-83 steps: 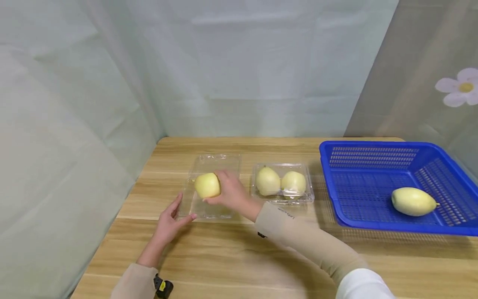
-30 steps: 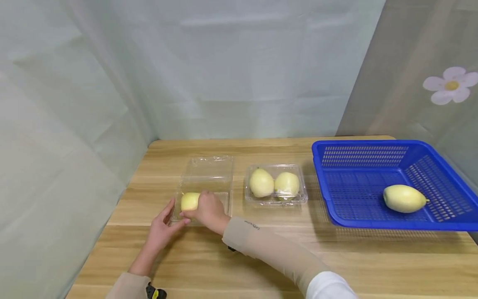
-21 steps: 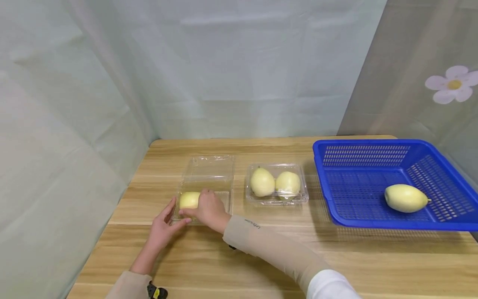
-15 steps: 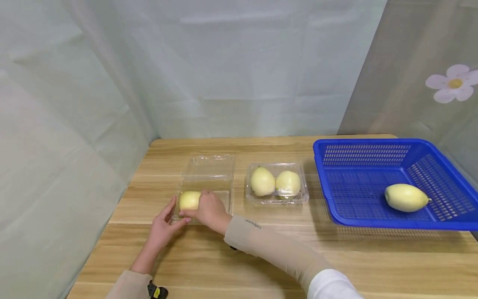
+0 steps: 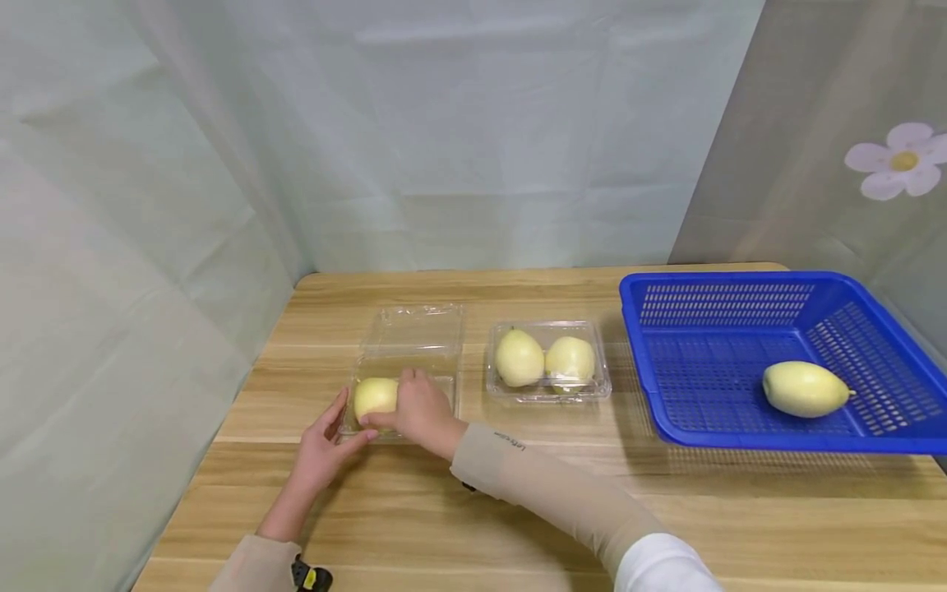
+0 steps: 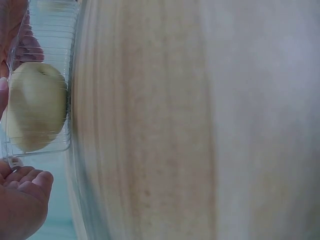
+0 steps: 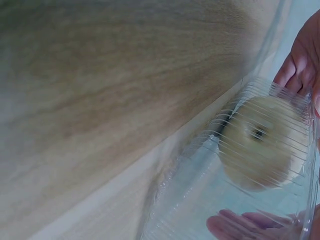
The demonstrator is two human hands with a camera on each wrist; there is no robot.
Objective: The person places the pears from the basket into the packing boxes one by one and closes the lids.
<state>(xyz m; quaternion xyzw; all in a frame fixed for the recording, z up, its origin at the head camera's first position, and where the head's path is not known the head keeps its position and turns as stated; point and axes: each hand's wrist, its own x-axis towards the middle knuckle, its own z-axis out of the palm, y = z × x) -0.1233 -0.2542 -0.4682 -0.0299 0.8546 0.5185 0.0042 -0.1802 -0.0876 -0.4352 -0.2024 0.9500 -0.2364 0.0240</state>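
Note:
A clear plastic clamshell box (image 5: 414,325) lies with its lid folded back on the table's left side. One yellow pear (image 5: 373,398) sits in the left end of its base, stem to the left. My right hand (image 5: 425,411) reaches over the front wall, thumb close before the pear; in the right wrist view its fingers (image 7: 240,223) are loose and apart from the fruit. At the near left corner, my left hand (image 5: 318,452) rests against the box, thumb along the front. Its relaxed fingers (image 6: 30,182) show in the left wrist view.
To the right stands a closed clear box (image 5: 549,396) with two pears (image 5: 519,358) inside. Farther right, a blue plastic basket (image 5: 725,284) holds one pear (image 5: 805,390). Wooden tabletop (image 5: 444,526) spreads in front; a pale curtain (image 5: 481,148) hangs behind.
The right hand brought the pear down from above the box into its base's left end. Since then that hand has shifted slightly right, off the pear. The left hand stayed at the corner.

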